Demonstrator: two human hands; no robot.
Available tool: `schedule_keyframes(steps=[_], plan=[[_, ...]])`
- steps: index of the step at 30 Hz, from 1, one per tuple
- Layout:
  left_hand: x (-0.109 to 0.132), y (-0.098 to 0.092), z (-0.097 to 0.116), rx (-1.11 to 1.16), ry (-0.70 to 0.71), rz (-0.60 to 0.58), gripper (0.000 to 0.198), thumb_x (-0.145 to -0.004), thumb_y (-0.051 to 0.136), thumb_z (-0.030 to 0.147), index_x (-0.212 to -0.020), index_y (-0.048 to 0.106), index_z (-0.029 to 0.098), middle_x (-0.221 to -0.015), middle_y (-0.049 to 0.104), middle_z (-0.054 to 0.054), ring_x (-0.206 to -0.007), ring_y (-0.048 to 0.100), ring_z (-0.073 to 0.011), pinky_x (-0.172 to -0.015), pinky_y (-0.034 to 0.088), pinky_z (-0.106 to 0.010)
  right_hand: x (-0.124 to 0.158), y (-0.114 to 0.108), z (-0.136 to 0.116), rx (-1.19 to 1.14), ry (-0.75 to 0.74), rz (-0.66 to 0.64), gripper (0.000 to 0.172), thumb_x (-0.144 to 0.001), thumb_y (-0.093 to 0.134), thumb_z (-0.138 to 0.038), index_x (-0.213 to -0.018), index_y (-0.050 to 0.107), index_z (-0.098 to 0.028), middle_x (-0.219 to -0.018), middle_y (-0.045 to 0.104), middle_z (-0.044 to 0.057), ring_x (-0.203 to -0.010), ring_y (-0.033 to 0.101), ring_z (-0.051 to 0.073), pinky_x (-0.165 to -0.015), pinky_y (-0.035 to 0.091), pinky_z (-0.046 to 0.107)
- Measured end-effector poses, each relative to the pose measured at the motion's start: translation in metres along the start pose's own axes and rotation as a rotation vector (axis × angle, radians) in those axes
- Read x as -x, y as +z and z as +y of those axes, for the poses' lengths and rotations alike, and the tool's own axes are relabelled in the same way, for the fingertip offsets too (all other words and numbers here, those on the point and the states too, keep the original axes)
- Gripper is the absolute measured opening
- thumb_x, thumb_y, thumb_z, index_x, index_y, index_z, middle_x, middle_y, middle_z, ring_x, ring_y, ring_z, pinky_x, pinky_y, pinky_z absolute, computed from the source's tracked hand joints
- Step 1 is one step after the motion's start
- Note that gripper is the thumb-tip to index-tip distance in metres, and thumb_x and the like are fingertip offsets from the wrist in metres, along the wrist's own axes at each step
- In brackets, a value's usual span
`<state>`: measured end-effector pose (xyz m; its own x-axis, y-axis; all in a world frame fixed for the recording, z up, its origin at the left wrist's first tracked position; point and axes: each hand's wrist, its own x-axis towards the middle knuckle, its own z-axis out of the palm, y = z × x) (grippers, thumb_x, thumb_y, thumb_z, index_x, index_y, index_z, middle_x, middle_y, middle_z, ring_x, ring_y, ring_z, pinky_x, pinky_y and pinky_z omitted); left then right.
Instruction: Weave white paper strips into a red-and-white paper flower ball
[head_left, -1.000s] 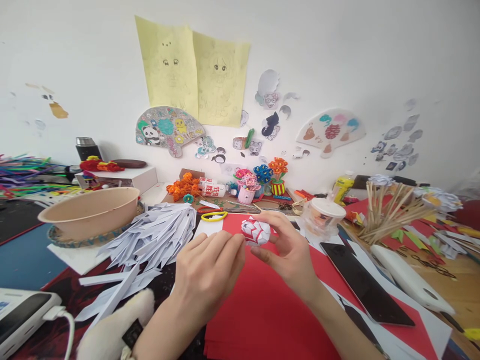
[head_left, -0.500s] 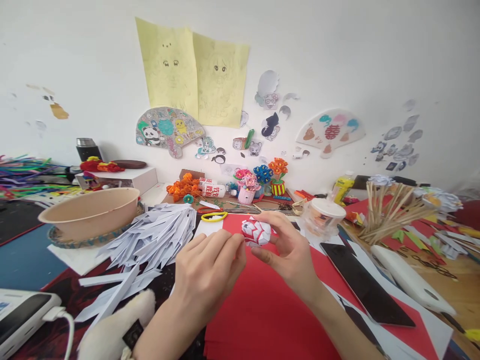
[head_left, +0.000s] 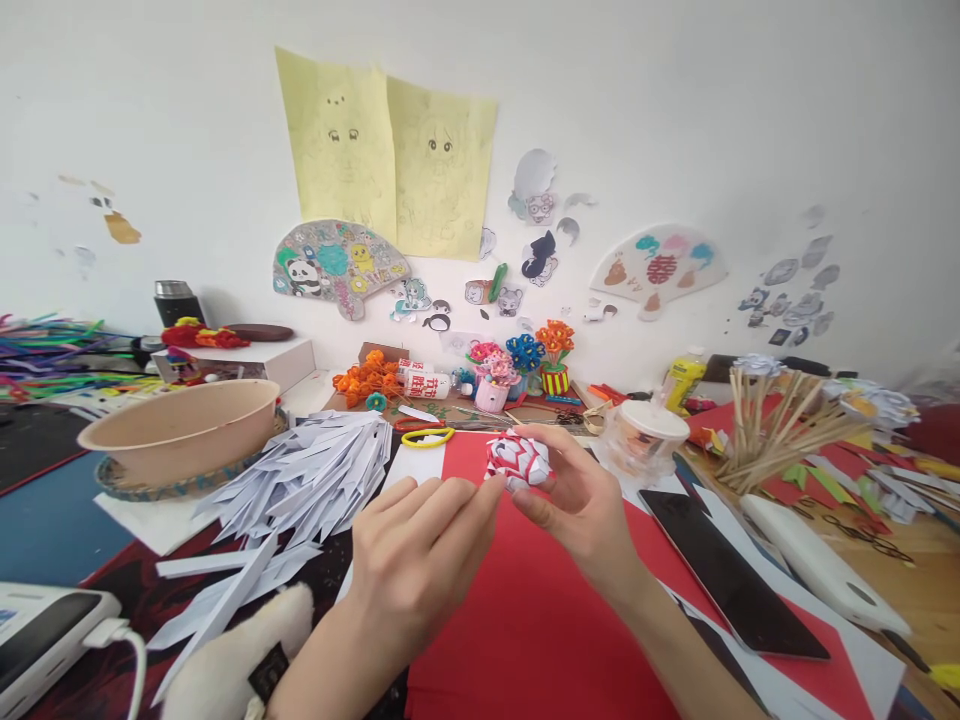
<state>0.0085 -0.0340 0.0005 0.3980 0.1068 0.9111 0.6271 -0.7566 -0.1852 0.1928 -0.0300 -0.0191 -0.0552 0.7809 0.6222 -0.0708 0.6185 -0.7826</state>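
Note:
A small red-and-white folded-paper piece (head_left: 519,461), rounded with overlapping pointed folds, is held up over the red sheets (head_left: 540,600). My right hand (head_left: 581,490) grips it from the right, with the thumb below and the fingers behind and above. Against its lower left edge rest the fingertips of my left hand (head_left: 427,540). That hand's fingers are curled together in a pinch, and whatever lies between them is hidden. To the left, a heap of folded white paper strips (head_left: 307,470) lies near my left hand.
Yellow-handled scissors (head_left: 427,437) lie behind my hands. A beige bowl (head_left: 180,430) stands at left, beside a plush toy (head_left: 240,655) and a white device (head_left: 52,650). At right are a dark phone (head_left: 735,570), a lidded cup (head_left: 645,435) and wooden sticks (head_left: 780,420).
The paper piece has turned in my right hand, showing more of its layered face. My left fingertips have shifted slightly right and down along its edge.

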Motion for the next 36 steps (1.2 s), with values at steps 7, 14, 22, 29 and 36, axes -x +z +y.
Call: schedule_keyframes(steps=[7, 14, 22, 29, 36], plan=[[-0.002, -0.001, 0.003, 0.161, -0.140, 0.022, 0.016, -0.091, 0.063, 0.010, -0.101, 0.069, 0.020, -0.071, 0.068, 0.002, -0.057, 0.056, -0.0101, -0.056, 0.041, -0.025, 0.000, 0.000, -0.001, -0.046, 0.070, -0.011, 0.040, -0.084, 0.078, -0.031, -0.122, 0.065, -0.032, -0.125, 0.059, 0.007, -0.116, 0.061, 0.025, -0.095, 0.058, 0.039], [-0.010, -0.007, -0.001, 0.190, -0.276, -0.007, 0.010, -0.092, 0.062, 0.013, -0.092, 0.069, 0.019, -0.075, 0.066, 0.001, -0.065, 0.062, -0.0100, -0.060, 0.046, -0.022, 0.000, -0.002, -0.002, 0.018, 0.026, -0.076, 0.038, -0.087, 0.074, -0.031, -0.125, 0.065, -0.034, -0.129, 0.060, 0.007, -0.121, 0.059, 0.026, -0.099, 0.056, 0.040], [-0.006, -0.003, -0.002, 0.140, -0.246, -0.044, 0.008, -0.092, 0.061, 0.015, -0.088, 0.067, 0.019, -0.073, 0.065, 0.001, -0.063, 0.061, -0.0113, -0.059, 0.043, -0.023, 0.000, -0.002, 0.002, 0.057, -0.031, -0.093, 0.040, -0.085, 0.076, -0.032, -0.124, 0.066, -0.036, -0.128, 0.061, 0.007, -0.124, 0.058, 0.027, -0.101, 0.055, 0.043], [-0.005, -0.002, -0.003, 0.119, -0.237, -0.028, 0.009, -0.091, 0.062, 0.013, -0.085, 0.066, 0.019, -0.069, 0.062, 0.003, -0.059, 0.056, -0.0105, -0.058, 0.039, -0.024, 0.000, -0.002, 0.003, 0.055, -0.044, -0.097, 0.040, -0.085, 0.077, -0.030, -0.123, 0.067, -0.036, -0.125, 0.060, 0.007, -0.122, 0.058, 0.027, -0.098, 0.057, 0.042], [-0.005, 0.000, -0.001, 0.060, -0.231, -0.022, 0.011, -0.089, 0.061, 0.011, -0.080, 0.064, 0.018, -0.065, 0.059, 0.004, -0.056, 0.054, -0.0101, -0.057, 0.037, -0.024, 0.001, 0.001, 0.000, 0.047, -0.023, -0.106, 0.040, -0.085, 0.077, -0.029, -0.123, 0.067, -0.038, -0.126, 0.060, 0.006, -0.124, 0.057, 0.026, -0.098, 0.056, 0.039]])
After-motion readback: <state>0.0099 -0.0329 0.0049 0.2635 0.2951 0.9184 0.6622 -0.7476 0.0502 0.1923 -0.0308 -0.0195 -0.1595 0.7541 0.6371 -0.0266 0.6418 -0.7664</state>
